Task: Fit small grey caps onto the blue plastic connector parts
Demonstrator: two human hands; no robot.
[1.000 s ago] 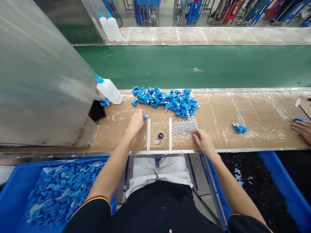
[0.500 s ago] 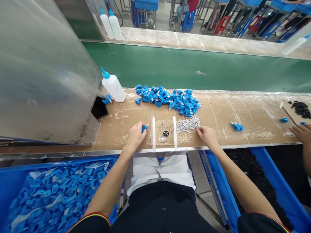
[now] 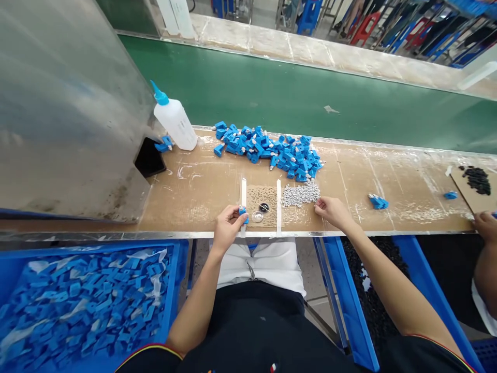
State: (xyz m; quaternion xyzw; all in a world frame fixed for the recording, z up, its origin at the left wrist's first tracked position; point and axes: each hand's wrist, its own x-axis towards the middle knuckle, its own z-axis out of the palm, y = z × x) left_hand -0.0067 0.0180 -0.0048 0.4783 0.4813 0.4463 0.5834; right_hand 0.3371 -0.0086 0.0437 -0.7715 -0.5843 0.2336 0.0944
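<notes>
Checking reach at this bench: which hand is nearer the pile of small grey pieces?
Right: the right hand sits at the right end of the pile; the left hand is farther away, to its left.

Left hand [image 3: 229, 225] pinches a small blue plastic part [image 3: 243, 214] at lower centre of frame, beside an upright white strip [image 3: 243, 199]. Right hand [image 3: 330, 211] lies on the tan board tabletop [image 3: 186, 197], just beside a heap of small grey pellets [image 3: 300, 195]; a pile of blue plastic parts [image 3: 267, 153] sits above.
</notes>
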